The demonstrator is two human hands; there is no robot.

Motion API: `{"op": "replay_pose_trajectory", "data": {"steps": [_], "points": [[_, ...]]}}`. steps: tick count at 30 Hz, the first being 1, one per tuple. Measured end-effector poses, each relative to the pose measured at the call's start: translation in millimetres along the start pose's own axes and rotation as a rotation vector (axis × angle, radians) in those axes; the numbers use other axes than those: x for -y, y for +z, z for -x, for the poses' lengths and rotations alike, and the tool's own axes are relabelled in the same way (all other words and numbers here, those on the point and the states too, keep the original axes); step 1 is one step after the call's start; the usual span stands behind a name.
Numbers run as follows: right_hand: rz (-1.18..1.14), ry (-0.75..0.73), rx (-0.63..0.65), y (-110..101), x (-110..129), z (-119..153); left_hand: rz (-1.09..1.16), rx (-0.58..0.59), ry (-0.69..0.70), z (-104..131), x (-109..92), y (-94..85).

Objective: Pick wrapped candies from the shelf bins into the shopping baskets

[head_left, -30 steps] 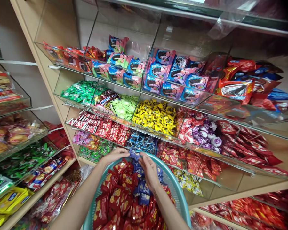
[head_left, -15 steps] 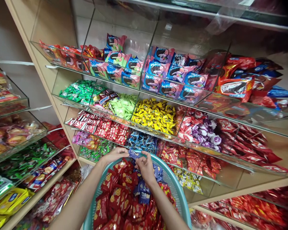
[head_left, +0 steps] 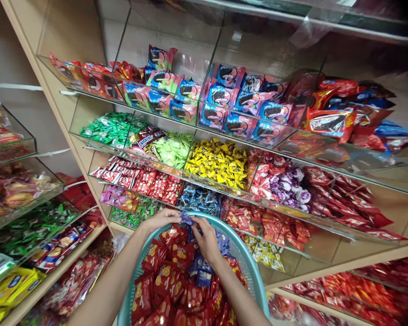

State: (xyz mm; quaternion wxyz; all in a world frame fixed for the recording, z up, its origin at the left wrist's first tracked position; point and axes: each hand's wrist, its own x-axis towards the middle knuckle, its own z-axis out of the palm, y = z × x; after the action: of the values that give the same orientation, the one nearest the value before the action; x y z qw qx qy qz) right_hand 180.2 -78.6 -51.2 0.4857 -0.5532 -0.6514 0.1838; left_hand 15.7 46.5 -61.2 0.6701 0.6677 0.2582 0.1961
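Note:
Between my two hands is a small blue candy packet (head_left: 187,219), pinched at both ends above the far rim of a teal plastic basket (head_left: 258,280). My left hand (head_left: 163,219) grips its left side, fingers closed. From the right, my right hand (head_left: 204,237) holds the other end between thumb and fingers. Inside the basket lie many red packets (head_left: 168,276) with an orange fruit print. A cluster of blue packets (head_left: 203,270) sits among them under my right hand, partly hidden by it.
Clear-fronted shelves ahead hold yellow candies (head_left: 217,163), green candies (head_left: 109,129), purple-and-white candies (head_left: 290,188) and blue snack packs (head_left: 221,95). Just beyond the basket is a bin of dark blue candies (head_left: 200,201). A second shelf unit on the left carries yellow packs (head_left: 15,285).
The blue packet has tilted and looks more crumpled between my fingers. My hands have shifted slightly left, and the whole view has moved a little.

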Motion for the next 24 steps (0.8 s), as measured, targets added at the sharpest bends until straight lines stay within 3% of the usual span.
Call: {"op": "replay_pose_trajectory", "data": {"steps": [3,6,12,17,24], "points": [[0.055,-0.046,-0.038,-1.3,1.1,-3.3,0.008,-0.019,-0.02,1.1,-1.5,1.2],[0.071,-0.043,-0.104,-8.0,2.4,-7.3,0.053,-0.056,-0.13,2.7,-1.6,2.2],[0.1,0.14,-0.326,-44.0,-9.5,-9.8,0.032,-0.092,-0.194,5.3,-6.7,3.0],[0.019,0.349,-0.325,-65.3,-33.3,-0.3,0.03,-0.088,-0.158,6.6,-10.5,4.2],[0.073,0.376,-0.303,-75.1,-47.7,11.8,0.003,-0.103,-0.152,5.6,-9.1,4.4]]}}
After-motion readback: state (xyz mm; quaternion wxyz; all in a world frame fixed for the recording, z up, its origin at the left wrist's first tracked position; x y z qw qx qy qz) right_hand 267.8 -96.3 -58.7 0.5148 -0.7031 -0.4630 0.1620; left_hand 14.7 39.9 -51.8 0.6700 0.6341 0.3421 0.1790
